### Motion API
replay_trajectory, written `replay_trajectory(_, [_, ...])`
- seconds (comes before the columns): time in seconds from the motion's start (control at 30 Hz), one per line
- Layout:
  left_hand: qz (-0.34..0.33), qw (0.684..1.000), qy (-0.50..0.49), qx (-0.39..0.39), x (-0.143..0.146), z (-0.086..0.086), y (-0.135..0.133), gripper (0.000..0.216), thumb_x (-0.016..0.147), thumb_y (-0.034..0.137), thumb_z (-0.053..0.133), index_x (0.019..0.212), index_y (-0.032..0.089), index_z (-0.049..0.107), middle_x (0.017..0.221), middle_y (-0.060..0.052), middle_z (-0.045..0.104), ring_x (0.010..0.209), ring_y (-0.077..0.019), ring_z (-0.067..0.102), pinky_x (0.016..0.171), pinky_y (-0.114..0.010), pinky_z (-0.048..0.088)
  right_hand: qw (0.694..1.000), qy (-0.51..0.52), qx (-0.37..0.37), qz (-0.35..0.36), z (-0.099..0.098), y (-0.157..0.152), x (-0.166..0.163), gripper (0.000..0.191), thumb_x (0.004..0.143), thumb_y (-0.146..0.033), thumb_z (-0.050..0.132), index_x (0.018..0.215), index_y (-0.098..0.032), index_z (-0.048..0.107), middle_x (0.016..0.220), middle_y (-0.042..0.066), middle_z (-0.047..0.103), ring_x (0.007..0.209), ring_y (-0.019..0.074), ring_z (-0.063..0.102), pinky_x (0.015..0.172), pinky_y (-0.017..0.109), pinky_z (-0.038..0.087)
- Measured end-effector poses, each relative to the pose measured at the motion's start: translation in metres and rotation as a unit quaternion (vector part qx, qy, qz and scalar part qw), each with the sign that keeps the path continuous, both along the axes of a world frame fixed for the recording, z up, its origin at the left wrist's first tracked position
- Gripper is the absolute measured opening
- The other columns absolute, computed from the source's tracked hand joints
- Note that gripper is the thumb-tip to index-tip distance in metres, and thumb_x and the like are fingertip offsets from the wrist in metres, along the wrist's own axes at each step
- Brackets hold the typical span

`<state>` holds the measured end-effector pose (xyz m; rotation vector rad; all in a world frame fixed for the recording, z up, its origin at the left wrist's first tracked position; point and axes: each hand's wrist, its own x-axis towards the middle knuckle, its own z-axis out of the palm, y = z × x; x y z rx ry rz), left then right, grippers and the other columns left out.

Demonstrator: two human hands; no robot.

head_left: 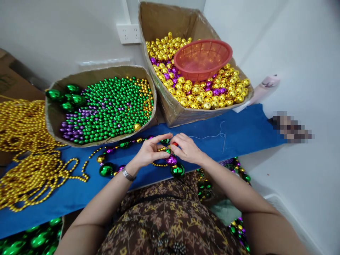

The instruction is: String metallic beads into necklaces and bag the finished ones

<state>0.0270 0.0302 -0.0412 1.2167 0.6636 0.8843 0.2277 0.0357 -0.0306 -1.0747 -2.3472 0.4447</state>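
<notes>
A necklace of green, purple and gold beads point(176, 170) lies on the blue cloth in front of me and rises to my fingers. My left hand point(148, 150) pinches its end between thumb and finger. Close against it, my right hand point(186, 148) is closed around a small red object point(174, 143), mostly hidden by the fingers. A white thread point(203, 137) trails rightward from the hands to a thin needle point(224, 142) on the cloth.
Behind the hands stand a box of small green, purple and gold beads point(106, 106) and a taller box of larger gold beads point(195, 90) with a red basket point(203, 76) on top. Gold bead strands point(29, 177) heap at left. The blue cloth point(244, 125) ends at right.
</notes>
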Motion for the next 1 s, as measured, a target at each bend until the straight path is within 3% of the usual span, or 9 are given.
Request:
replay_trajectory(0.57, [0.002, 1.0, 0.014, 0.005, -0.002, 0.002, -0.003, 0.07, 0.067, 0.02, 0.082, 0.132, 0.018, 0.056, 0.092, -0.008, 0.072, 0.068, -0.0137, 0.064, 0.065, -0.024, 0.054, 0.995, -0.025, 0.096, 0.018, -0.003, 0.008, 0.004, 0.03, 0.094, -0.042, 0.042, 0.088, -0.018, 0.059, 0.082, 0.007, 0.056, 0.079, 0.0213, 0.044, 0.075, 0.035, 0.04])
replay_trajectory(0.7, [0.012, 0.999, 0.025, 0.018, -0.001, 0.01, -0.004, 0.068, 0.067, 0.019, 0.082, 0.131, 0.019, 0.057, 0.103, -0.009, 0.071, 0.07, -0.0129, 0.064, 0.066, -0.023, 0.055, 0.997, -0.002, 0.079, 0.001, 0.001, 0.002, 0.014, 0.03, 0.093, -0.045, 0.045, 0.094, -0.019, 0.059, 0.087, 0.008, 0.059, 0.082, 0.022, 0.048, 0.075, 0.036, 0.042])
replay_trajectory(0.83, [0.029, 0.997, 0.043, 0.051, 0.003, 0.022, -0.007, 0.066, 0.067, 0.021, 0.082, 0.128, 0.022, 0.059, 0.126, -0.011, 0.062, 0.08, -0.0159, 0.068, 0.071, -0.026, 0.057, 0.995, 0.095, 0.019, -0.033, 0.007, -0.012, 0.023, 0.03, 0.092, -0.045, 0.05, 0.109, -0.021, 0.055, 0.097, 0.006, 0.062, 0.089, 0.0213, 0.056, 0.079, 0.036, 0.046])
replay_trajectory(1.0, [0.044, 0.993, 0.034, 0.101, 0.008, 0.03, -0.009, 0.061, 0.071, 0.022, 0.078, 0.129, 0.024, 0.058, 0.137, -0.012, 0.055, 0.091, -0.0195, 0.068, 0.078, -0.028, 0.057, 0.978, 0.202, -0.021, -0.057, 0.017, -0.031, 0.014, 0.018, 0.09, -0.034, 0.058, 0.105, -0.023, 0.059, 0.097, 0.004, 0.063, 0.086, 0.0162, 0.062, 0.075, 0.03, 0.051])
